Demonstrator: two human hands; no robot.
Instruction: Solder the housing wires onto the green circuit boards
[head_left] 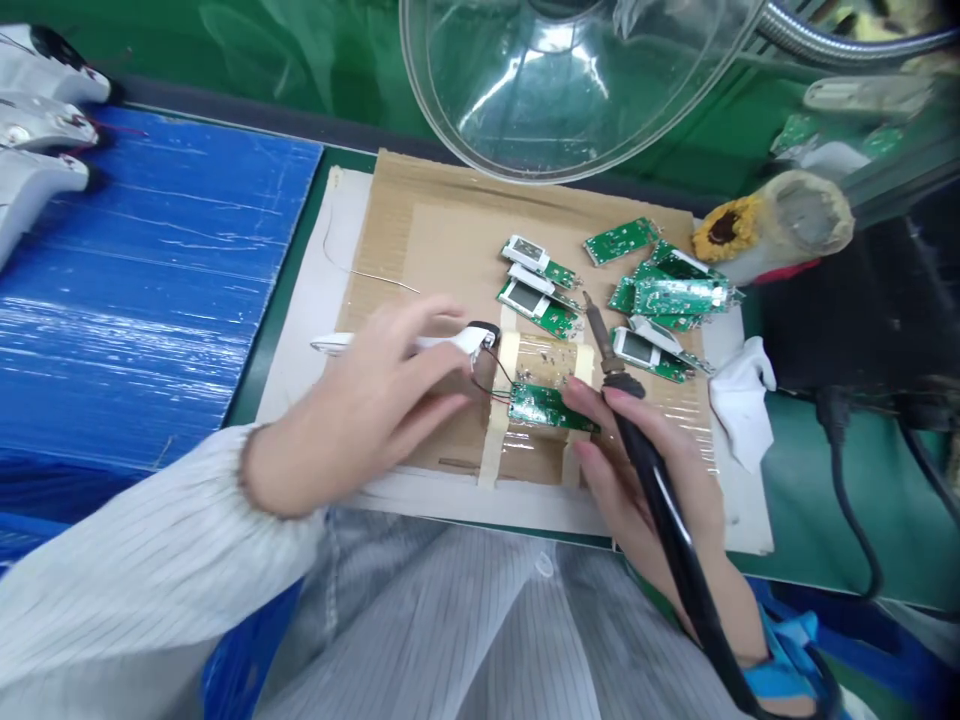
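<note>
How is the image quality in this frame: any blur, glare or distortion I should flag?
Head view: the left hand is motion-blurred, while the right hand and soldering iron are sharper; strong glare streaks the clear dome and the blue sheet; wide-angle bending curves the cardboard mat and the edges; lighting is bright and even, shadows faint.

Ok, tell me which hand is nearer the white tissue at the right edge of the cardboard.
Right. The right hand, holding the soldering iron, sits just left of the white tissue. The left hand lies further left, on the white device, beyond the green board.
</note>
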